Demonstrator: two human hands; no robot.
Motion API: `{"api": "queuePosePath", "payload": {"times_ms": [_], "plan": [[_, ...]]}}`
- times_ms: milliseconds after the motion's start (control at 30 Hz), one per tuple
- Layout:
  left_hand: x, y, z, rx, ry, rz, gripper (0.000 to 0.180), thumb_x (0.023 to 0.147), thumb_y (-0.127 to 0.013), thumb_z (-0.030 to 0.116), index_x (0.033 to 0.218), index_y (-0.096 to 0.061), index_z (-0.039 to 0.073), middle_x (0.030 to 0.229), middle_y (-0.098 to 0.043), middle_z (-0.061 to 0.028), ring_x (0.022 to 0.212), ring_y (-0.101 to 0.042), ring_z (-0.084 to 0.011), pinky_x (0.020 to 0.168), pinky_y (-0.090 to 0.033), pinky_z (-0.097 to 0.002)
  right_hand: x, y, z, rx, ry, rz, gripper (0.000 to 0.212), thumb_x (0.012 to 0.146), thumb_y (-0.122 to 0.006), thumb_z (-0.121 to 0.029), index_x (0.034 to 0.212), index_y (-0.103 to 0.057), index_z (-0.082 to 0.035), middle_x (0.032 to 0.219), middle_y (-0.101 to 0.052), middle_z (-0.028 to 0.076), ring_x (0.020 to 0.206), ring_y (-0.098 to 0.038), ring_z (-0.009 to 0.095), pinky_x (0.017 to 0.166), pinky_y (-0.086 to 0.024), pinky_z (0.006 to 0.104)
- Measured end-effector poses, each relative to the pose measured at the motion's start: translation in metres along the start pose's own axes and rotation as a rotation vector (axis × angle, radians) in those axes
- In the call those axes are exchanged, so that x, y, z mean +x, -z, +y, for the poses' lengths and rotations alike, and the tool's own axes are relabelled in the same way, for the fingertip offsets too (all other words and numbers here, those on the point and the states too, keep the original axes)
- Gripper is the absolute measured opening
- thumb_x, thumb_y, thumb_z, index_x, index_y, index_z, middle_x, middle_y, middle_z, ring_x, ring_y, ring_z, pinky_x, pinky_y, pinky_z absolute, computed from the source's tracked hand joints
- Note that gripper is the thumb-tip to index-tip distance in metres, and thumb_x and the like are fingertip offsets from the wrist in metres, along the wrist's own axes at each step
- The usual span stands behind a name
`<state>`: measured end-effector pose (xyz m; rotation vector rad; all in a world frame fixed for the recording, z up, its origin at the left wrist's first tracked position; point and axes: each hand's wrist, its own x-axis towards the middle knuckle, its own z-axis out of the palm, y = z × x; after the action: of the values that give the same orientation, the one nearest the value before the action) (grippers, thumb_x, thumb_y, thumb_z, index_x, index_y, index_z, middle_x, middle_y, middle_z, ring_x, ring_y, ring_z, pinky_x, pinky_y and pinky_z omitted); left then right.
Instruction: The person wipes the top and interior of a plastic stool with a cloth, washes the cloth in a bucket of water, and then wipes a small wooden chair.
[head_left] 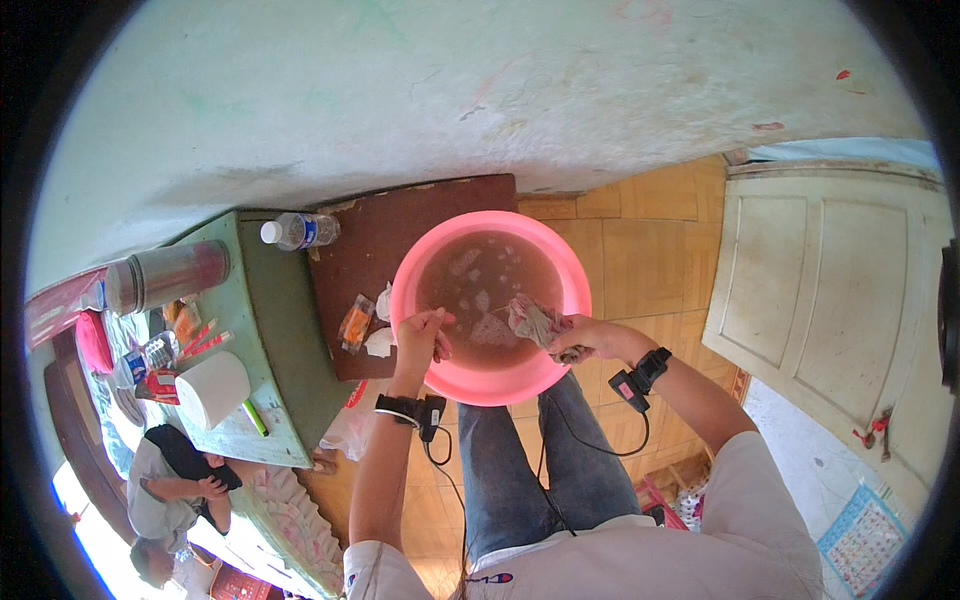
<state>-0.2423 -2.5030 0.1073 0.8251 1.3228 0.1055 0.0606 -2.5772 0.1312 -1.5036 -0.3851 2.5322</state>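
Observation:
A pink round basin (578,290) of murky brown water with patches of suds sits in front of me. My right hand (592,338) is closed around a bunched, wet-looking cloth (535,322), greyish with reddish patches, above the basin's right side. Part of the cloth hangs over the water, and part bulges below my fingers. At the basin's left rim is my left hand (422,338), its fingers loosely bent and the thumb apart. I see nothing in it.
Under the basin is a dark red tabletop (420,198), with an orange packet (356,323) and a clear bottle (300,232) at its left. A green cabinet (285,340) holds a tissue roll (213,390) and a jar (180,275). Another person (170,490) sits lower left; a door (825,290) stands right.

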Motion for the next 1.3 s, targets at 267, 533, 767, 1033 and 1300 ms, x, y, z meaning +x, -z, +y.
{"api": "queuePosePath", "payload": {"times_ms": [267, 533, 767, 1033, 1300], "plan": [[-0.001, -0.019, -0.026, -1.034, -0.051, -0.360, 0.081, 0.089, -0.026, 0.064, 0.133, -0.036, -0.003, 0.134, -0.042, -0.0225, 0.123, -0.043, -0.0334, 0.104, -0.034, -0.0440, 0.005, -0.007, 0.008, 0.051, 0.040, -0.016, 0.022, 0.078, -0.068, -0.026, 0.090, -0.057, -0.010, 0.070, -0.059, -0.003, 0.057, -0.053, 0.004, 0.047, -0.041, 0.0180], [-0.020, -0.028, 0.001, -1.282, -0.080, -0.548, 0.089, 0.083, -0.026, 0.073, 0.142, -0.022, 0.007, 0.147, -0.024, -0.0183, 0.133, -0.027, -0.0363, 0.106, -0.022, -0.0557, -0.003, -0.005, 0.005, 0.124, 0.061, -0.066, 0.024, 0.077, -0.069, -0.026, 0.090, -0.057, -0.009, 0.071, -0.058, -0.003, 0.061, -0.055, 0.005, 0.049, -0.043, 0.0188], [-0.025, -0.030, 0.013, -1.269, -0.108, -0.583, 0.091, 0.082, -0.024, 0.074, 0.144, -0.018, 0.008, 0.149, -0.019, -0.0143, 0.136, -0.021, -0.0326, 0.107, -0.021, -0.0543, 0.002, -0.002, 0.011, 0.075, -0.015, -0.082, 0.032, 0.075, -0.070, -0.028, 0.096, -0.055, -0.011, 0.076, -0.058, -0.002, 0.061, -0.056, 0.006, 0.049, -0.044, 0.0191], [-0.022, -0.029, 0.007, -1.174, -0.153, -0.560, 0.095, 0.083, -0.024, 0.073, 0.142, -0.019, -0.002, 0.150, -0.019, -0.0121, 0.138, -0.017, -0.0253, 0.110, -0.016, -0.0465, 0.002, -0.011, 0.010, 0.049, 0.003, -0.072, 0.033, 0.074, -0.070, -0.031, 0.097, -0.055, -0.012, 0.074, -0.058, -0.004, 0.060, -0.055, 0.004, 0.050, -0.044, 0.0181], [-0.023, -0.043, -0.001, -0.708, -0.171, -0.395, 0.086, 0.089, -0.027, 0.064, 0.143, -0.014, -0.001, 0.151, -0.015, -0.0129, 0.139, -0.014, -0.0213, 0.112, -0.012, -0.0375, 0.003, -0.012, 0.014, 0.016, -0.035, -0.066, 0.030, 0.073, -0.070, -0.030, 0.095, -0.057, -0.014, 0.075, -0.058, -0.006, 0.063, -0.055, 0.004, 0.051, -0.044, 0.0181]]}}
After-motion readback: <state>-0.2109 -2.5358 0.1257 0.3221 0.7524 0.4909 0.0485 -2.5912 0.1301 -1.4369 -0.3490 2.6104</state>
